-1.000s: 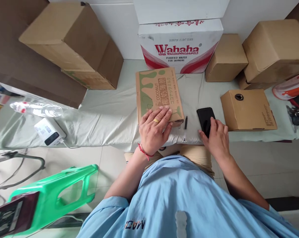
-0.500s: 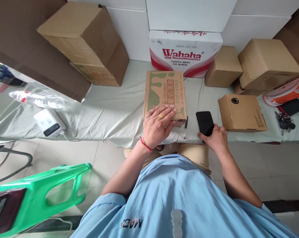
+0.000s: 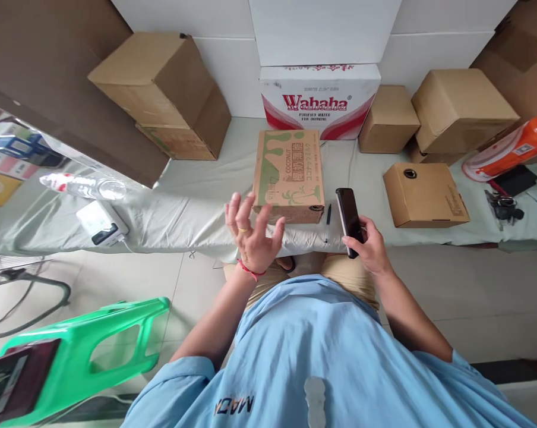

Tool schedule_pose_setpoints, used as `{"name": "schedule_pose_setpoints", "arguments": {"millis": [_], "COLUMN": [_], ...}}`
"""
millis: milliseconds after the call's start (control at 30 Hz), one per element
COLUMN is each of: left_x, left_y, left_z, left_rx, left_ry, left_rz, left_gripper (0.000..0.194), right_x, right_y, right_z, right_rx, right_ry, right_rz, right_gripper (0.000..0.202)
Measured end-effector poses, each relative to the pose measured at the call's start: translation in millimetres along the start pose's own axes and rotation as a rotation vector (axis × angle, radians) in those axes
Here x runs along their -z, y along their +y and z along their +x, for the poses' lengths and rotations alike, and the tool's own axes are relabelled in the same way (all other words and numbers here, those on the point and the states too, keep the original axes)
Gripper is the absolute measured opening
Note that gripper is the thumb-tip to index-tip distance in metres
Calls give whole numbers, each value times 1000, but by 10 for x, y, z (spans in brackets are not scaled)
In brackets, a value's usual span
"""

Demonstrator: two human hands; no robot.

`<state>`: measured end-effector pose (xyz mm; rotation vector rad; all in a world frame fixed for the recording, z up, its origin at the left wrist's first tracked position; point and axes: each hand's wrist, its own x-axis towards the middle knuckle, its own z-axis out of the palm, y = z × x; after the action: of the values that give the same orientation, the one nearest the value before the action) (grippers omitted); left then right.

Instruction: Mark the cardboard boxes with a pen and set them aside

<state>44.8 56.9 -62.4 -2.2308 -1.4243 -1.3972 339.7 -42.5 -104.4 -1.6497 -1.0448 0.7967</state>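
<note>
Grips black rectangular phone (image 3: 349, 215) in curled right hand (image 3: 372, 246); spreads left hand (image 3: 256, 239) open (empty) near green-printed brown cardboard box (image 3: 290, 169).

Looks forward and steeply down from the wearer's head, above the front of the blue shirt (image 3: 295, 333), closest to it at the bottom of the frame. Faces across the cloth-covered surface (image 3: 197, 196), with its near edge running almost level across mid-frame and its far edge higher up, below the white panels (image 3: 224, 71). Reaches past both sides of the frame along that near edge. Shows left hand (image 3: 256, 238) and right hand (image 3: 370, 244) near the middle, at arm's reach. Takes in floor (image 3: 206, 291) below the near edge.
</note>
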Motion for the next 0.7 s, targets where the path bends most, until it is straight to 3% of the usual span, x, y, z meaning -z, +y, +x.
{"name": "schedule_pose_setpoints", "arguments": {"millis": [100,167,267,367,500,600,700], "left_x": [-84,-183,-345,-462,-494,-421,-253], "left_y": [77,22,-176,-343,-368,-307,-209], "left_z": [54,119,149,61,-80,-115,-85], "left_rx": [-56,-2,194,442,542,548,550], "left_ry": [-41,-37,-46,-124,-255,-302,-258], "left_rz": [9,-7,-127,-377,-722,-748,-676], "left_gripper": [43,57,90,104,95,79,71], "right_x": [-176,-241,-267,-295,-471,-623,-628], "right_y": [-64,-84,-93,-112,-190,-304,-487], "right_z": [25,15,-15,9,176,276,227], "right_rx": [21,2,-35,-7,24,-17,-49], "right_ry": [-10,-12,-20,-52,-131,-152,-155], "right_rz": [172,288,425,464,506,592,665], "right_gripper": [81,74,63,61,64,63,59]}}
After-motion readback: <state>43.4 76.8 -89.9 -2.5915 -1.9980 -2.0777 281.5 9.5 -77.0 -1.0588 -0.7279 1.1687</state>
